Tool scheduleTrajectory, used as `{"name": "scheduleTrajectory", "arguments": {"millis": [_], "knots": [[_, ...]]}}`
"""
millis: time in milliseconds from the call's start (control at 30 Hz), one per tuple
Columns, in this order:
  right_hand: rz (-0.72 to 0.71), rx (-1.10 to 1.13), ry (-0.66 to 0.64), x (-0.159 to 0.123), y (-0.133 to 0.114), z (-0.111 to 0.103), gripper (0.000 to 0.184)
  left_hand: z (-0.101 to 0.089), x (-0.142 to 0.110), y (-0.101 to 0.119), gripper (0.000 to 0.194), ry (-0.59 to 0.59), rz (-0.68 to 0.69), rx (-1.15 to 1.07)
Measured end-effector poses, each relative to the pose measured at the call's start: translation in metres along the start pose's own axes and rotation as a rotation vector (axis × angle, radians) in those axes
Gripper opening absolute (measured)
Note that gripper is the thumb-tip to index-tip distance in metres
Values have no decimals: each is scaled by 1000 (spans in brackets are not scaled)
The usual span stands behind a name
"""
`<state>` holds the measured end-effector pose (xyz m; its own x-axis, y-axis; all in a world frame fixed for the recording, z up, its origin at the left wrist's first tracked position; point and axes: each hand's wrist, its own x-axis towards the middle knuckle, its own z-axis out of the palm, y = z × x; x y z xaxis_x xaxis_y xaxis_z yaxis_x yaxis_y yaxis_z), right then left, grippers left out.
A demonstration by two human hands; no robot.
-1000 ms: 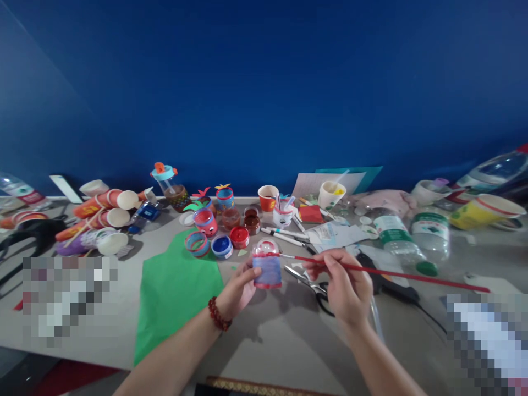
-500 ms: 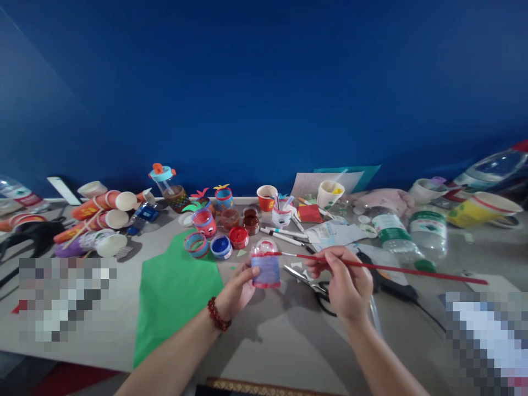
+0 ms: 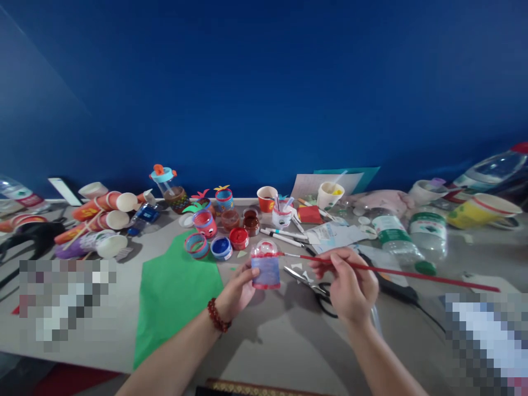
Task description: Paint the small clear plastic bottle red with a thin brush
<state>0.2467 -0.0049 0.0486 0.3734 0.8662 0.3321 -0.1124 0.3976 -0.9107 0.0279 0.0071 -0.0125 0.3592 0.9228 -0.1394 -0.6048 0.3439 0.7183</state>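
Note:
My left hand (image 3: pixel 241 287) is closed round the side of a clear plastic bottle piece (image 3: pixel 266 270), domed at the top, painted blue with red bands at its upper and lower edges. A long red paintbrush (image 3: pixel 396 269) sits in the pinch of my right hand (image 3: pixel 348 283). Its bristle tip is at the upper red band, on the right. Just beyond the bottle piece stand an open jar of red paint (image 3: pixel 239 238) and one of blue paint (image 3: pixel 221 247). Scissors (image 3: pixel 307 279) lie on the table between the piece and my right hand.
Green paper (image 3: pixel 177 302) covers the table at left. Paper cups (image 3: pixel 109 209) lie stacked behind it. Painted cups (image 3: pixel 205 224) and markers (image 3: pixel 284 236) stand or lie in the middle. Plastic bottles (image 3: pixel 391 234) and a black corded tool (image 3: pixel 391 286) are on the right.
My right hand has shifted slightly right, drawing the brush a little the same way, its tip still at the upper red band. My left hand and the bottle piece have hardly moved.

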Motion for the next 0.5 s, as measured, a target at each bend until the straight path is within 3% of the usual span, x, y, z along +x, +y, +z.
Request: {"name": "scheduleTrajectory", "arguments": {"millis": [133,367,500], "knots": [[22,-11,-53,-2,-1,2,21,-2,0,-2,49,2,1,3],[-44,16,21,2,-2,1,20,-1,0,-1,47,31,-3,7],[-24,91,-39,-3,-2,1,17,5,-4,4,52,39,-9,35]]}}
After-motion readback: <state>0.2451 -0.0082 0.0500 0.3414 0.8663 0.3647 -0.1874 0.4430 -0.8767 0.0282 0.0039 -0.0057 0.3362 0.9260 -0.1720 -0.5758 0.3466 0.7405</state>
